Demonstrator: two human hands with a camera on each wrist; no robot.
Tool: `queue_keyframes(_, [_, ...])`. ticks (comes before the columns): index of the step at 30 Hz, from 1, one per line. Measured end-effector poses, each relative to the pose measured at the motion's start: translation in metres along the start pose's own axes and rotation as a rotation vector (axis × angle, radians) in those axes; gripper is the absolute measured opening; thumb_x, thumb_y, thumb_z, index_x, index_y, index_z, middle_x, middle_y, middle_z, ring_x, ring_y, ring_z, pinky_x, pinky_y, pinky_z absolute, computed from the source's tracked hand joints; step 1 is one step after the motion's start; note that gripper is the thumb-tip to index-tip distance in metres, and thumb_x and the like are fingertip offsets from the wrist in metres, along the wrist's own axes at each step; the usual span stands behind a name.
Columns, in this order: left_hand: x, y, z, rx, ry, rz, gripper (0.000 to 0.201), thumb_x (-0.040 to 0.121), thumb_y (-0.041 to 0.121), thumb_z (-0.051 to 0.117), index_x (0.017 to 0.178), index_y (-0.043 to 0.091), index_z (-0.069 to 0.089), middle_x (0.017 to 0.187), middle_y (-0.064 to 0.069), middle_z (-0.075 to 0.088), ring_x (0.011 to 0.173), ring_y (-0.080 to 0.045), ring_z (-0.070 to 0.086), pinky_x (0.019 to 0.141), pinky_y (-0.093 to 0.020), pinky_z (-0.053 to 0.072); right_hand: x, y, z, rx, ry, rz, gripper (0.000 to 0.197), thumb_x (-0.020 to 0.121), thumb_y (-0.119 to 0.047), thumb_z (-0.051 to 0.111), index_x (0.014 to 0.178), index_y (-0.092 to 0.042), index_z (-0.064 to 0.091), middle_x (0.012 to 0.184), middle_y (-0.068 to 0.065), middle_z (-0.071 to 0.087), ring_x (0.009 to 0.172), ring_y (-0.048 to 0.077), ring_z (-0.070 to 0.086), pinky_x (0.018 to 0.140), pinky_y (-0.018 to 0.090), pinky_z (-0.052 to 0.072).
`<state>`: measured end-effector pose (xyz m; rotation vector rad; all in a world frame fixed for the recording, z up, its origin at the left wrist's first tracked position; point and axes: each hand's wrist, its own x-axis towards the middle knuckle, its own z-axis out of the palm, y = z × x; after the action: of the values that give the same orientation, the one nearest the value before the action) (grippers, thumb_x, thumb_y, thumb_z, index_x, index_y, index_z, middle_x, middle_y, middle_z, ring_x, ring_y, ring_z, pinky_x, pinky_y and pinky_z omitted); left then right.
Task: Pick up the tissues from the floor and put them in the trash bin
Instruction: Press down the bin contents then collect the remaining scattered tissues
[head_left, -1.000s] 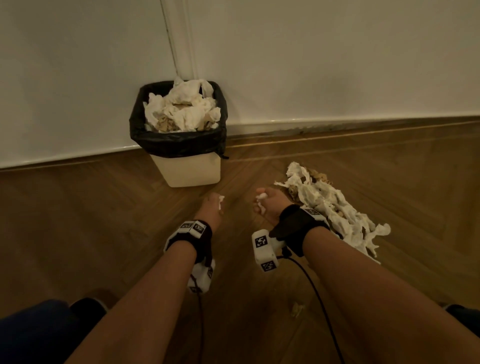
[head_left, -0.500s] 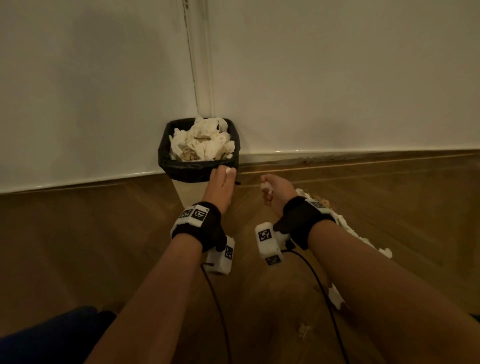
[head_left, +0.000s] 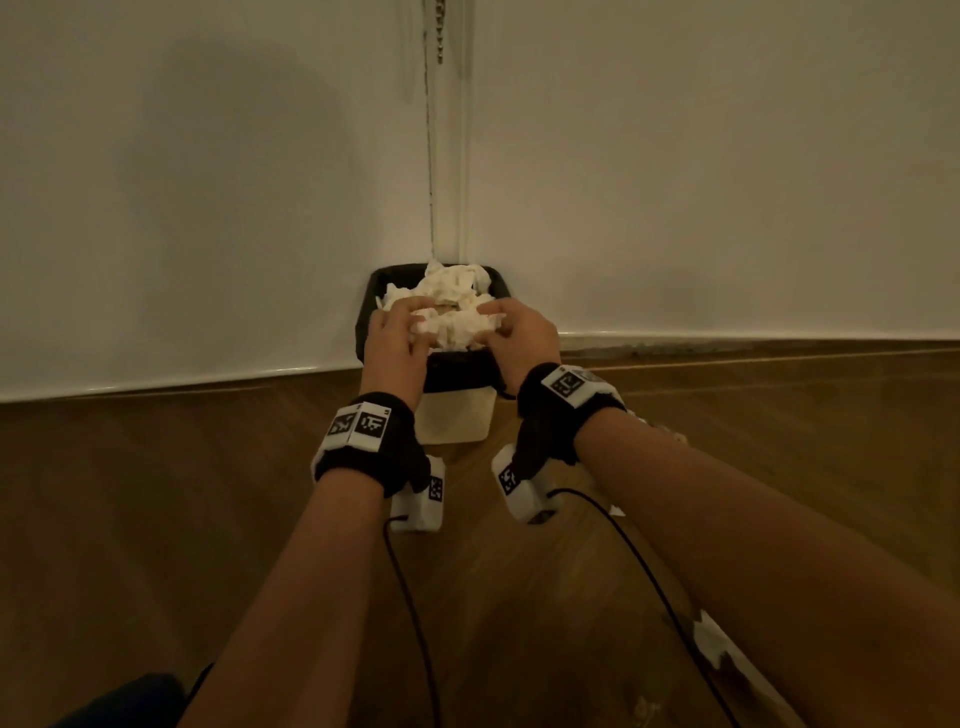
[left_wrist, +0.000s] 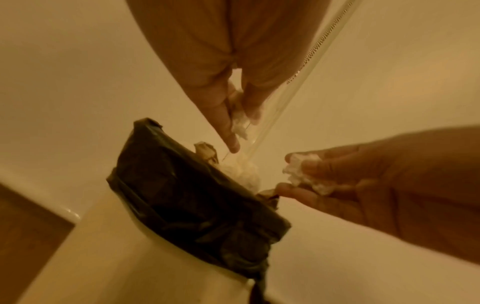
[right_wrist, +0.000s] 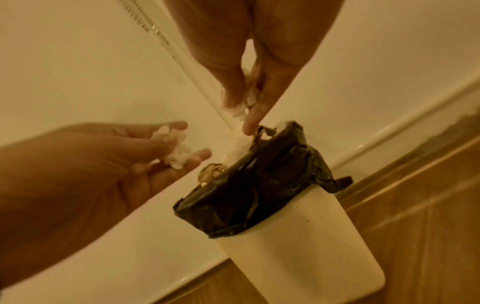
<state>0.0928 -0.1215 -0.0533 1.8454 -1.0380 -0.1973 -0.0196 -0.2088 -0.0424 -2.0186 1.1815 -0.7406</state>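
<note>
A small crumpled white tissue wad is pinched between the thumb and fingers of the left hand, the grip being clamped on it with the fingertips directed downward over the bin opening. A second crumpled white tissue wad is held in the curled fingers of the right hand, likewise clamped, the palm being turned inward toward the other hand. Both hands are positioned directly above the small cream plastic trash bin, so that anything released is judged to land on the contents and not on the floor

The bin is lined with a black plastic bag folded over its rim, and it is set against the white wall where a vertical white trim strip meets the skirting. A heaped pile of crumpled white and brownish tissues is seen rising above the rim; overflow is therefore judged a risk, and a light press after release may be called for

On the brown wooden parquet floor, remaining white tissue scraps are visible beside the right forearm, so the task is judged unfinished. Black wrist straps with white marker blocks and trailing black cables are worn on both wrists
</note>
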Motion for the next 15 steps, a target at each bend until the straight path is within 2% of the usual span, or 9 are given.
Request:
queue_keyframes(2, [0.007,-0.003,0.002,0.015,0.013,0.007,0.021,0.087,0.012,0.060,0.104,0.024,0.059,0.111,-0.001,0.057,0.088,-0.007,0.052,0.078,-0.014,0.040,0.008,-0.001,-0.004,-0.078,0.007,-0.014,0.020,0.083,-0.016,0.066,0.101,-0.024,0.061,0.098,0.001,0.065,0.092,0.018,0.061,0.077,0.025,0.046])
queue_keyframes(3, [0.011,-0.004,0.003,0.025,0.013,0.017,0.018,0.084,0.015,0.065,0.096,0.027,0.060,0.104,0.002,0.060,0.085,-0.007,0.054,0.075,-0.013,0.039,0.012,-0.001,-0.006,-0.118,-0.008,-0.011,0.017,0.082,-0.018,0.067,0.098,-0.024,0.062,0.098,0.000,0.066,0.093,0.018,0.061,0.077,0.024,0.045])
queue_keyframes(5, [0.018,-0.006,0.006,0.162,0.010,0.037,0.013,0.080,0.022,0.070,0.084,0.031,0.061,0.098,0.003,0.060,0.083,-0.008,0.053,0.074,-0.016,0.038,0.023,0.001,-0.006,-0.251,-0.085,-0.017,0.014,0.084,-0.016,0.066,0.097,-0.020,0.068,0.108,0.003,0.066,0.101,0.020,0.061,0.084,0.024,0.045])
queue_keyframes(8, [0.029,-0.017,0.011,0.303,-0.063,0.019,0.010,0.082,0.026,0.068,0.077,0.032,0.061,0.093,0.005,0.061,0.089,-0.014,0.059,0.074,-0.023,0.039,0.036,0.000,0.002,-0.426,-0.221,-0.026,0.022,0.088,-0.014,0.060,0.108,-0.012,0.069,0.123,0.008,0.060,0.112,0.024,0.057,0.095,0.028,0.043])
queue_keyframes(11, [0.036,-0.022,0.012,0.404,-0.134,0.039,0.010,0.087,0.024,0.061,0.088,0.028,0.070,0.100,0.002,0.068,0.095,-0.018,0.061,0.081,-0.027,0.042,0.033,0.001,0.011,-0.541,-0.288,-0.094,0.027,0.094,-0.016,0.051,0.117,-0.010,0.065,0.124,0.011,0.058,0.114,0.026,0.055,0.096,0.030,0.043])
queue_keyframes(13, [0.039,-0.022,0.014,0.500,-0.187,0.083,0.019,0.092,0.024,0.054,0.103,0.022,0.070,0.107,-0.003,0.067,0.098,-0.023,0.059,0.083,-0.031,0.044,0.024,0.007,0.019,-0.602,-0.289,-0.221,0.031,0.097,-0.024,0.044,0.107,-0.005,0.066,0.114,0.012,0.057,0.104,0.028,0.056,0.085,0.032,0.044])
queue_keyframes(15, [0.039,-0.021,0.017,0.546,-0.224,0.102,0.026,0.096,0.024,0.045,0.108,0.014,0.066,0.111,-0.009,0.061,0.095,-0.025,0.057,0.080,-0.033,0.042,0.016,0.014,0.024,-0.598,-0.317,-0.285,0.042,0.096,-0.039,0.042,0.096,-0.004,0.065,0.100,0.010,0.053,0.091,0.025,0.054,0.075,0.031,0.040])
